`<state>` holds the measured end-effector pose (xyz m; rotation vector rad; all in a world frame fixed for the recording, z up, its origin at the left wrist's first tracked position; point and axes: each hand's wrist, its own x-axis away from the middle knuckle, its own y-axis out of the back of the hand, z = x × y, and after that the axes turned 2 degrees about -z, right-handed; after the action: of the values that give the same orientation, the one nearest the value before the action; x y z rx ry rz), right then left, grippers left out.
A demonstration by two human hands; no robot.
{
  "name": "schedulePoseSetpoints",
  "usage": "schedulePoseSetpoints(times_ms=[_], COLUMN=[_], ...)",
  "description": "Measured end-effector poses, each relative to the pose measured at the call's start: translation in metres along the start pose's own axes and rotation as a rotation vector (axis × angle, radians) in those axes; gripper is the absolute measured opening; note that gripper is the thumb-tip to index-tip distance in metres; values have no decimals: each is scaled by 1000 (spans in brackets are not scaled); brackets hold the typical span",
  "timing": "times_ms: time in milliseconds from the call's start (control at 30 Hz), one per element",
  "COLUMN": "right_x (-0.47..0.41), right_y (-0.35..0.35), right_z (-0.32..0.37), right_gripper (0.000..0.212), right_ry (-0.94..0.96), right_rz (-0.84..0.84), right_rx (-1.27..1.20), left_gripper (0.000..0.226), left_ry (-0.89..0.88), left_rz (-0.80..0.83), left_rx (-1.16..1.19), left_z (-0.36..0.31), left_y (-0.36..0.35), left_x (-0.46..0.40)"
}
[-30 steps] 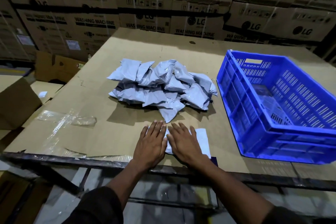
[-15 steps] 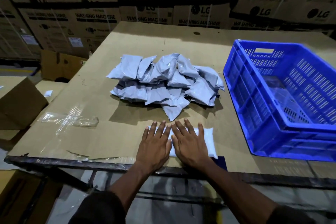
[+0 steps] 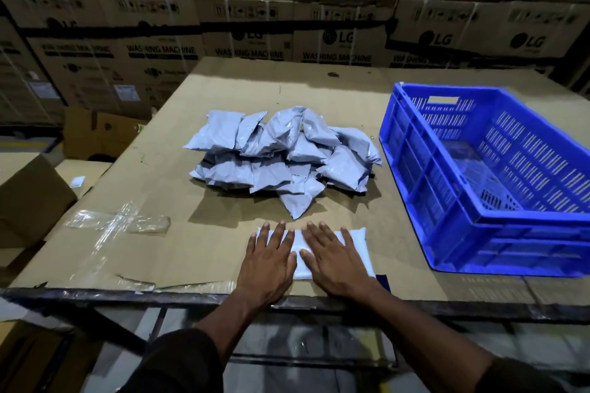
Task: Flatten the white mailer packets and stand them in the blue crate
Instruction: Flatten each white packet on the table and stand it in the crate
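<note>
One white mailer packet [image 3: 357,244] lies flat near the table's front edge. My left hand [image 3: 266,262] and my right hand [image 3: 335,257] press on it side by side, palms down, fingers straight and spread. They cover most of the packet; its right end and a strip between the hands show. Behind it, at the middle of the table, sits a heap of several puffy white mailer packets [image 3: 281,150]. The blue crate [image 3: 491,182] stands at the right with no packets visible inside.
The table is topped with a brown cardboard sheet [image 3: 134,198] with a patch of clear tape [image 3: 118,223] at the left. Stacked washing-machine cartons [image 3: 249,25] wall off the far side. Open cardboard boxes [image 3: 32,198] stand left of the table.
Both hands have slid apart a little on the packet, with fingers spread wider, so more of the packet shows between and beside them. The camera has shifted.
</note>
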<state>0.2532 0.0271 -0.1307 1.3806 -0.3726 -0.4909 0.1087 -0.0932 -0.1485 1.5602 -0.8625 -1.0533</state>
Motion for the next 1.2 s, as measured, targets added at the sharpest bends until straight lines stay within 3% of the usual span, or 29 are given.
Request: schedulePoseSetpoints(times_ms=[100, 267, 500, 600, 700, 933, 1033, 1200], right_x=[12, 12, 11, 7, 14, 15, 22, 21], right_y=[2, -5, 3, 13, 4, 3, 4, 3], right_z=[-16, -15, -15, -7, 0, -8, -14, -14], right_gripper=[81, 75, 87, 83, 72, 73, 63, 65], right_ry=[-29, -36, -49, -59, -57, -57, -87, -72], right_rz=[-52, -23, 64, 116, 49, 110, 81, 110], right_rx=[65, 47, -16, -47, -4, -47, -13, -40], left_gripper=[55, 54, 55, 57, 59, 59, 57, 58], left_ry=[13, -1, 52, 66, 70, 73, 78, 85], left_rz=[-15, -8, 37, 50, 64, 115, 68, 44], left_rx=[2, 13, 9, 2, -3, -5, 2, 25], left_z=[-1, 2, 0, 0, -2, -2, -2, 2], left_y=[-1, -4, 2, 3, 4, 4, 3, -3], left_x=[-2, 0, 2, 3, 2, 4, 3, 10])
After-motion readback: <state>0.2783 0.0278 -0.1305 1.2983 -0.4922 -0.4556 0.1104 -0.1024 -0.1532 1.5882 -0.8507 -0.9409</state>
